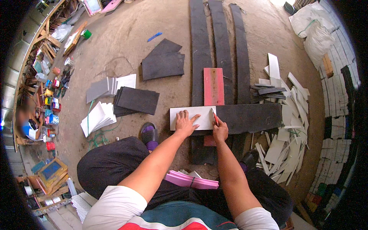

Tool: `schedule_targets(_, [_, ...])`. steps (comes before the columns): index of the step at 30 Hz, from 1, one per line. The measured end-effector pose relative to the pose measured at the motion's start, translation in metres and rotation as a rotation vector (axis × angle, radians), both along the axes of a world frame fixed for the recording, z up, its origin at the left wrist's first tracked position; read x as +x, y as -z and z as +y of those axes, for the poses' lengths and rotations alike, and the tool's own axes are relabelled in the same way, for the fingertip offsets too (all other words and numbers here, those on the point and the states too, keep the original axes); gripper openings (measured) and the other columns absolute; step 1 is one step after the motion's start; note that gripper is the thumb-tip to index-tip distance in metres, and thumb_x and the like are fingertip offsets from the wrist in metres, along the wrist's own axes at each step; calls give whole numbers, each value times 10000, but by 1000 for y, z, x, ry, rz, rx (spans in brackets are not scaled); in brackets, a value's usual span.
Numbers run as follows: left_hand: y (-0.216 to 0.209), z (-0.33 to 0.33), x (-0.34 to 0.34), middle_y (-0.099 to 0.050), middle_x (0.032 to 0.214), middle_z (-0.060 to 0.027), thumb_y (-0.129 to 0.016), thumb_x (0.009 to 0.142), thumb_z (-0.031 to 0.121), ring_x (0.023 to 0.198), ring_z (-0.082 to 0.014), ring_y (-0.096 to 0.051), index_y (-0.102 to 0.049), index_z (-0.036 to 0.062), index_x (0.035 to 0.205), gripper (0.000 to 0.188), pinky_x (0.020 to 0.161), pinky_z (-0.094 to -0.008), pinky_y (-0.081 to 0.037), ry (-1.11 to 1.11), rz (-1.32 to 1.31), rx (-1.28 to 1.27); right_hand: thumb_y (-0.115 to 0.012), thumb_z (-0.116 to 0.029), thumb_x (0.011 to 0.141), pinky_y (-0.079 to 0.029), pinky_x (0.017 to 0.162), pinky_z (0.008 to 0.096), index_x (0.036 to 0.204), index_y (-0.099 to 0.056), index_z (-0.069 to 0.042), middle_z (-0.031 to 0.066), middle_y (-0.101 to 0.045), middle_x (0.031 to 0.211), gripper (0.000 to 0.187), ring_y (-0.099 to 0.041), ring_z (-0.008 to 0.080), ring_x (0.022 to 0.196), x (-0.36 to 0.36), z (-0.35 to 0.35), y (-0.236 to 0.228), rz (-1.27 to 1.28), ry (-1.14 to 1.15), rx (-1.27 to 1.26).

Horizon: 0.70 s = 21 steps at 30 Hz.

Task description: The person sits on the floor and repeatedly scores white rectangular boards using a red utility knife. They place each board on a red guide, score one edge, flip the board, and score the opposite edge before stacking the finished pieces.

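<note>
My left hand [185, 124] lies with spread fingers on a white rectangular sheet [206, 123], pressing it onto a black foam-like strip [253, 117]. In my closed right hand [220, 132] is a red cutter knife [216, 119], its tip at the right end of the white sheet. The black strip runs crosswise over long black strips [200, 42] on the floor. A worn red board [213, 86] sticks out from under the crosswise strip, both beyond and on my side. Bundled pink sheets [191, 180] rest between my legs.
Left of my hands are black cut pieces [138, 99], white sheets [100, 117] and grey sheets [97, 90]. A blue pen-like item [154, 36] lies farther off. White offcuts [293, 130] pile up at right, below white sacks [318, 38]. Paint cans [55, 106] and a seated person [31, 128] are far left.
</note>
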<state>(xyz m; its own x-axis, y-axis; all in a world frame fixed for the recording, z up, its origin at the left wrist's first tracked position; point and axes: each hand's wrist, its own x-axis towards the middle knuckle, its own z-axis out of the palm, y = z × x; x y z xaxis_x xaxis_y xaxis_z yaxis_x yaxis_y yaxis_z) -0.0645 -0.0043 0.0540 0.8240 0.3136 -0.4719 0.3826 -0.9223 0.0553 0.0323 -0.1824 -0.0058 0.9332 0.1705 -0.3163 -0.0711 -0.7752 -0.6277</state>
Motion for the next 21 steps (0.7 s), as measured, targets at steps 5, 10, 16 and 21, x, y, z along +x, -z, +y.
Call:
schedule_targets(5, [84, 14, -22, -205, 1682, -139, -567, 998, 445, 1550, -340, -202, -245, 230, 1627, 738, 1234, -542, -217, 264, -281, -55, -730, -327, 885, -516, 900, 451, 1293, -703, -349, 102, -667, 1084, 410, -663, 322, 1060, -3, 12, -14, 96, -11, -46])
schedule_targets(10, [52, -6, 4, -229, 1675, -135, -575, 991, 446, 1522, -385, -247, -273, 212, 1617, 734, 1187, -507, -304, 244, -221, -62, -710, -301, 908, -523, 898, 445, 1314, -694, -266, 133, -693, 1112, 407, -677, 340, 1050, 0, 2, -8, 10, -9, -4])
schedule_targets(16, [21, -28, 32, -276, 1657, -111, -635, 919, 568, 1375, -478, -420, -294, 269, 1612, 828, 1051, -461, -436, 229, -95, 67, -604, -247, 984, -533, 882, 486, 1422, -560, -138, 230, -708, 1155, 454, -683, 421, 1063, -5, -12, -12, -201, -6, 134])
schedule_targets(21, [37, -32, 37, -287, 1668, -65, -716, 839, 563, 1175, -495, -605, -336, 204, 1594, 918, 998, -520, -487, 316, -186, 172, -514, -153, 1012, -546, 786, 538, 1523, -422, -205, 231, -706, 1073, 522, -692, 438, 956, 2, -10, -56, -150, -197, -38])
